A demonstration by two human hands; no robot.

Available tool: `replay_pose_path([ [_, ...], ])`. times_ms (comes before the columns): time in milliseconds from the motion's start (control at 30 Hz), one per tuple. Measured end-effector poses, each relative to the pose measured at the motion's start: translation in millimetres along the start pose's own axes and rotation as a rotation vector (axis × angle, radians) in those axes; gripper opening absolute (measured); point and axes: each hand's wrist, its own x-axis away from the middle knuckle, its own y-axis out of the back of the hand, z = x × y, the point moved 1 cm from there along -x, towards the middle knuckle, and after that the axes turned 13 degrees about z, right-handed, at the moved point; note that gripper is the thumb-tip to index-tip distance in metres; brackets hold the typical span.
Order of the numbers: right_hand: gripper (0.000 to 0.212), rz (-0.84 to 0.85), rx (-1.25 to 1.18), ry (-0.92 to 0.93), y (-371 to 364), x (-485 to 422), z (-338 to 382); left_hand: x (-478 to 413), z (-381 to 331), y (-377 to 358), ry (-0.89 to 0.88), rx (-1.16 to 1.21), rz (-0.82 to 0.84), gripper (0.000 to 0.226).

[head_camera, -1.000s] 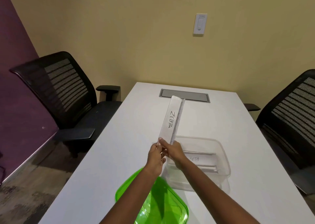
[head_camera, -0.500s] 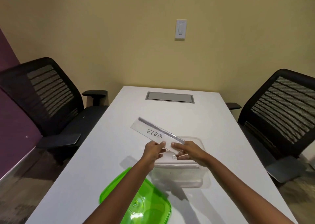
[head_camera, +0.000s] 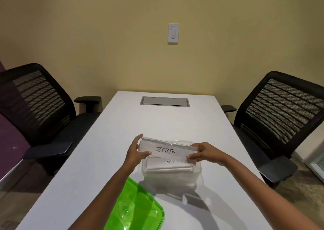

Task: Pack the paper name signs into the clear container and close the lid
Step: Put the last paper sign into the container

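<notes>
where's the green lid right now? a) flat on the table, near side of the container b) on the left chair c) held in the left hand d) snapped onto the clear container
a: the green lid lies on the table nearer the person than the clear container, while both hands hold the ZEBRA sign.

A long white counter (head_camera: 108, 159) runs toward a tan wall, a grey hatch plate (head_camera: 164, 101) set flush near its far end. Two black mesh-backed chairs flank it — left chair (head_camera: 40, 107), right chair (head_camera: 280, 117) (both armrested). A white wall switch (head_camera: 173, 33) sits above — centred.
</notes>
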Motion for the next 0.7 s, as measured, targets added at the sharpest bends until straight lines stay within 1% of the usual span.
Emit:
replay_pose_path([
  [33,0.029,-0.01,0.068,-0.002,3,-1,-1,0,1,0,0.008,-0.12,0.014,0.078],
  [100,0.047,-0.055,0.202,-0.024,7,-4,-4,1,3,-1,0.019,-0.321,-0.011,0.074],
  [133,0.054,-0.077,0.261,-0.038,8,-6,-5,0,3,-2,0.026,-0.39,-0.035,0.068],
  [200,0.06,-0.094,0.35,-0.061,10,-11,-9,-1,4,-5,0.061,-0.506,-0.073,0.049],
  [267,0.062,-0.083,0.453,-0.083,11,-16,-11,-2,5,-8,0.119,-0.602,-0.073,0.033],
  [367,0.063,-0.065,0.56,-0.125,12,-22,-15,-6,11,-16,0.179,-0.613,-0.065,0.026],
  [533,0.062,0.01,0.683,-0.184,13,-36,-26,-19,22,-25,0.227,-0.69,-0.061,0.029],
  [600,0.061,0.025,0.75,-0.215,11,-43,-30,-24,26,-28,0.261,-0.778,-0.052,0.031],
  [700,0.053,-0.006,0.907,-0.257,6,-55,-37,-30,32,-32,0.314,-0.929,-0.055,0.033],
])
